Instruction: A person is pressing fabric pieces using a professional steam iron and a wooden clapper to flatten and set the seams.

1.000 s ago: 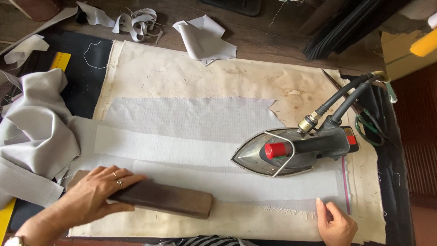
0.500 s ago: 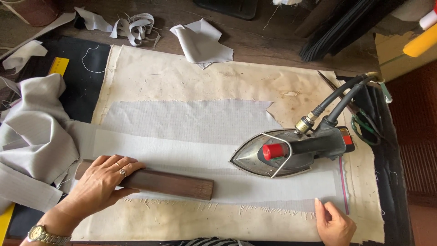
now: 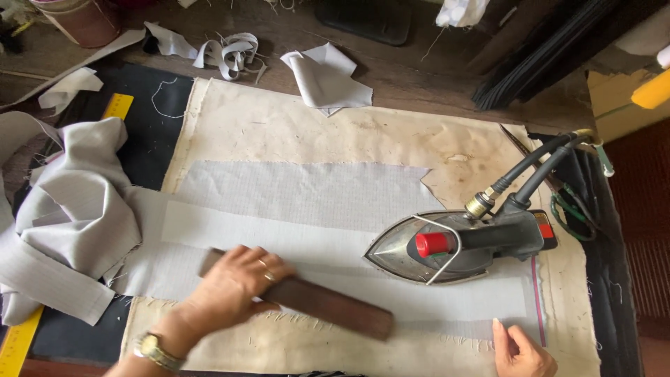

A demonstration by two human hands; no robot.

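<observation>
My left hand (image 3: pixel 234 290) lies on top of a long dark wooden block (image 3: pixel 328 304), pressing it flat onto a pale grey fabric strip (image 3: pixel 314 251). The block lies slanted, its right end lower. My right hand (image 3: pixel 520 349) pinches the strip's near right corner at the bottom edge of view. A steam iron (image 3: pixel 453 244) with a red knob and two black hoses rests on the strip's right part, pointing left, with no hand on it. A wider grey mesh piece (image 3: pixel 300 192) lies beyond the strip on the stained cream ironing cloth (image 3: pixel 279 126).
Bunched grey fabric (image 3: pixel 70 209) is heaped at the left over a yellow ruler (image 3: pixel 21 335). Folded scraps (image 3: pixel 324 77) and a tangle of tape (image 3: pixel 227 56) lie at the far edge. Scissors (image 3: pixel 523 150) rest by the iron's hoses.
My left hand has slid the wooden block rightward along the strip, toward the iron. The iron and my right hand have stayed in place.
</observation>
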